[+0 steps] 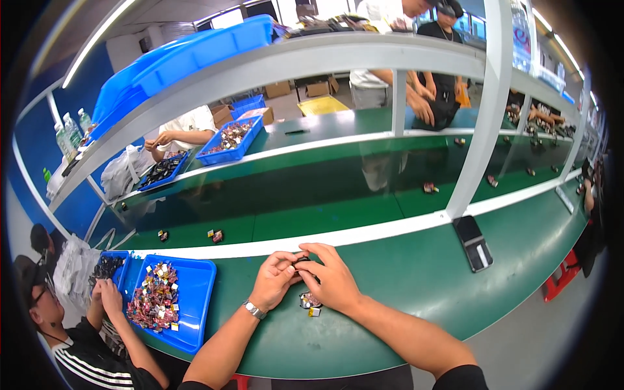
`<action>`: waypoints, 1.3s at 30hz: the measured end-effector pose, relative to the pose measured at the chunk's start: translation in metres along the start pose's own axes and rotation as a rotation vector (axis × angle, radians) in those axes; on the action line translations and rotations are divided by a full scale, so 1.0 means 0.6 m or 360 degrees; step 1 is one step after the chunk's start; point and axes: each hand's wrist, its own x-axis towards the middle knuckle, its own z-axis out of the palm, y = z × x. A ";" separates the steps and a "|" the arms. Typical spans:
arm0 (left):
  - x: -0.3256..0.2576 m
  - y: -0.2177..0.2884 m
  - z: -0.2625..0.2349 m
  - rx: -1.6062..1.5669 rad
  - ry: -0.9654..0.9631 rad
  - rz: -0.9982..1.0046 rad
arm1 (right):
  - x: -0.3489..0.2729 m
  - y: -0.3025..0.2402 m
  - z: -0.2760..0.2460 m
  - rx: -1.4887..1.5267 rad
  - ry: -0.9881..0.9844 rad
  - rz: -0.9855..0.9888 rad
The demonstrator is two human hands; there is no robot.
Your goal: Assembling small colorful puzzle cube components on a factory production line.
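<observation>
— What have you got in your hands there?

— A small dark piece [303, 260], pinched between both hands over the green counter [416, 286]. My left hand [274, 278], the one with the metal wristwatch [254, 309], has its fingers curled in on the piece from one side. My right hand [333, 278] is closed over it from the other, fingertips meeting those of the left. Most of the piece is hidden by my fingers, so I cannot tell its shape.

— And below your hands?

— Two small parts lie on the counter just beneath my right palm: a dark round-edged one [308, 300] and a little yellowish one [314, 312], close beside each other.

— What else is around you?

— To my left, a blue tray [198, 305] full of mixed colourful small parts sits on the counter, with a second blue tray [123, 260] of darker parts beyond it. A person in a black shirt with white stripes [88, 354] sits there, both hands at the trays. To my right, a dark phone-like device [473, 242] lies flat near the white upright post [484, 117]. Ahead, past the white edge strip, the green conveyor belt [312, 195] carries scattered small items, among them a pair [216, 236] close to my side. Across the belt, other people work at more blue trays [231, 140].
</observation>
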 end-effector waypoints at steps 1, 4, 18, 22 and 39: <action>-0.001 0.001 0.003 -0.0006 -0.0005 0.0004 | -0.001 0.003 0.000 -0.0015 -0.0013 -0.0039; -0.006 0.002 0.000 -0.0020 0.0026 -0.0002 | 0.011 -0.013 -0.004 0.0067 0.0105 0.0001; 0.014 -0.004 0.024 0.0250 0.0216 -0.0084 | 0.007 0.013 -0.002 -0.0176 0.0071 -0.0096; -0.003 -0.013 0.008 0.0255 0.0304 -0.0082 | 0.000 0.008 0.009 -0.0248 -0.0001 -0.0123; 0.000 -0.015 0.020 0.0290 0.0396 0.0099 | 0.011 0.003 -0.003 -0.0083 -0.0023 -0.0082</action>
